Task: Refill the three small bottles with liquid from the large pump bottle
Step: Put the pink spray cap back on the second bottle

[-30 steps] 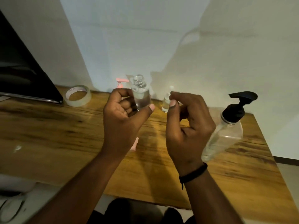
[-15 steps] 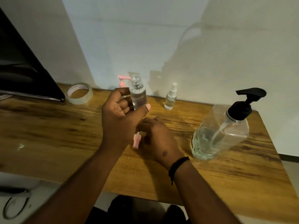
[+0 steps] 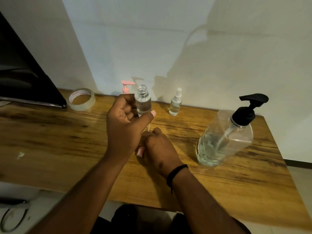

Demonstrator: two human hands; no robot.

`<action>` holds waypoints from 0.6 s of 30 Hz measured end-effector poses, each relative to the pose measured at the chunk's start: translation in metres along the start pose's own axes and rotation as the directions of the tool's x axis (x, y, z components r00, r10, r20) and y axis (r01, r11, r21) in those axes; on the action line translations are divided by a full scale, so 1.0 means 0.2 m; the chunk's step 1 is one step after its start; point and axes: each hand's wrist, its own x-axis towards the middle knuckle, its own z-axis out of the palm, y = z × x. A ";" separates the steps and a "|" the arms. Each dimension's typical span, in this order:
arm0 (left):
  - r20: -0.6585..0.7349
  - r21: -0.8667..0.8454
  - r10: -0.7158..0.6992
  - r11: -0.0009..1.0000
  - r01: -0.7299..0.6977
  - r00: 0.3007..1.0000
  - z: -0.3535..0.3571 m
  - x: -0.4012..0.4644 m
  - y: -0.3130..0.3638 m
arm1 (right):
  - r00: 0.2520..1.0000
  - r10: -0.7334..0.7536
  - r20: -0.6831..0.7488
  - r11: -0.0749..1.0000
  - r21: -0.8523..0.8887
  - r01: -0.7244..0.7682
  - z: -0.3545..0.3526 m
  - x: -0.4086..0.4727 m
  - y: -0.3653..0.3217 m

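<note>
My left hand grips a small clear uncapped bottle, held upright above the wooden table. Below it my right hand lies low on the table with its fingers curled round a pink pump cap whose thin tube points upward. A second small bottle with a pink pump stands behind my left hand, mostly hidden. A small clear spray bottle stands by the wall. The large clear pump bottle with a black pump head stands at the right, partly filled.
A roll of clear tape lies at the back left beside a dark slanted panel. The white wall runs close behind the bottles. The table's right edge falls off just past the large bottle.
My right hand dropped from beside the uncapped bottle down to the table and closed on the pink pump cap. My left hand kept the bottle raised, almost still.
</note>
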 end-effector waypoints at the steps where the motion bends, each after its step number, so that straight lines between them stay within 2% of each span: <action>1: -0.007 -0.002 0.003 1.000 -0.003 1.000 0.00 0.00 0.01 | 1.000 -0.003 -0.013 1.000 -0.013 0.003 -0.01 -0.01 0.00; 5: -0.032 -0.018 0.027 0.999 -0.028 0.999 0.00 0.00 0.08 | 0.996 -0.006 -0.086 0.999 -0.037 0.003 -0.09 -0.04 -0.02; 8: -0.006 0.004 0.056 0.998 -0.056 0.998 -0.04 0.01 0.18 | 0.958 0.038 -0.284 0.998 0.051 -0.025 -0.13 -0.08 -0.05; 12: 0.013 0.037 0.073 0.997 -0.073 0.997 -0.13 0.00 0.38 | 0.840 0.152 -0.521 0.956 0.294 0.009 -0.27 -0.14 -0.10; 18: -0.006 0.102 0.187 0.977 -0.185 0.982 -0.19 -0.04 0.78 | 0.631 0.220 -0.744 0.887 0.421 0.187 -0.78 -0.26 -0.35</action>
